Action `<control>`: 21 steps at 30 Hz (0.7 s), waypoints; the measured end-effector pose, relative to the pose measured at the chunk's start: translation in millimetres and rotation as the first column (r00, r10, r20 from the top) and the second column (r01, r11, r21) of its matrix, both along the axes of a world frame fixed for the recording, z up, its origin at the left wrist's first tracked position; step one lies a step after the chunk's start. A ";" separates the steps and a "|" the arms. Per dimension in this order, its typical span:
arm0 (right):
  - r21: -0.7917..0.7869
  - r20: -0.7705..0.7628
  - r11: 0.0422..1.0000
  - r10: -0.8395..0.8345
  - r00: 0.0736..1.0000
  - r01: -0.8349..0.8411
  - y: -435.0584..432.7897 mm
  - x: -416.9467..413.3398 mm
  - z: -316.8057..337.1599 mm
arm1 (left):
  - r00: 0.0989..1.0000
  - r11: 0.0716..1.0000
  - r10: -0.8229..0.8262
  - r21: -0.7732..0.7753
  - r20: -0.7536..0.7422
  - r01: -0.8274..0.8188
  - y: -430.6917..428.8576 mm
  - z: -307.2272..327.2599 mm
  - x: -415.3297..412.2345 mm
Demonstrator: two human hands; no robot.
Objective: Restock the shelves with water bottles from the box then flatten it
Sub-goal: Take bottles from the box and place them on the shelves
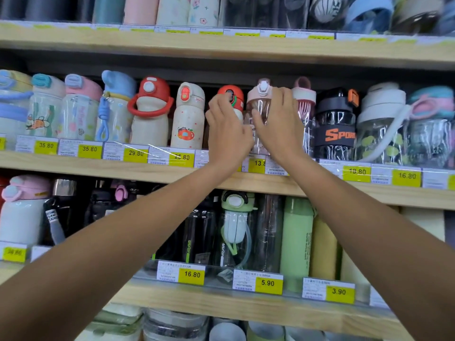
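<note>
Reaching up from the bottom corners, two bare forearms cross the lower wooden shelf. Its 3 yellow price tags read 16.80, 5.90 & 3.90. Dark, clear & pale green bottles stand behind them, too crowded to count.

The right hand clamps the clear plastic water bottle with a pale pink flip lid: fingers curled over the lid's rt side, thumb across the front of the body. That bottle stands upright in the front row of the middle wooden shelf, betw. a red-lidded white bottle & a clear bottle with a pink loop lid.

The left hand sits just beside, fingers curled in front of the red-lidded white bottle, thumb toward the pink-lidded one. Whether it grips either can't be told.

Mid-shelf tags, 7 legible: 35.80, 35.80, 29.80, 25.80, a cut-off 13.8, a blurry 19.80, 16.80. A black sports bottle shows orange "SPOR", the rest not readable. The front row there counts approx. 12 bottles.

The top wooden shelf carries blurred, unreadable tags w/ pastel & clear bottles above.
</note>
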State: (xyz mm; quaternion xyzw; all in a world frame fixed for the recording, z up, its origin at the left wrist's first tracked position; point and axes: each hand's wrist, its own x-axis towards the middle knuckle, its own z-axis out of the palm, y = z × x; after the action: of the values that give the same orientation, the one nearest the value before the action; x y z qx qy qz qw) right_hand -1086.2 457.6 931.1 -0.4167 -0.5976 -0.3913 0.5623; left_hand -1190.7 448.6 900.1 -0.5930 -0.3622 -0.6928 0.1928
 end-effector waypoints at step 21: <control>-0.141 -0.037 0.982 -0.136 0.990 0.129 -12.3 154.6 37.3 | 0.959 0.988 -0.112 -0.134 -0.259 0.079 14.0 12.5 118.5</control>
State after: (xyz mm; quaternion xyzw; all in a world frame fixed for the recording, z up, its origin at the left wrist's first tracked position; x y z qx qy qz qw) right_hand -931.6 445.3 968.4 -0.5025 -0.5809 -0.3758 0.5185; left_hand -1072.2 462.7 912.6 -0.7081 -0.3458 -0.5919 0.1693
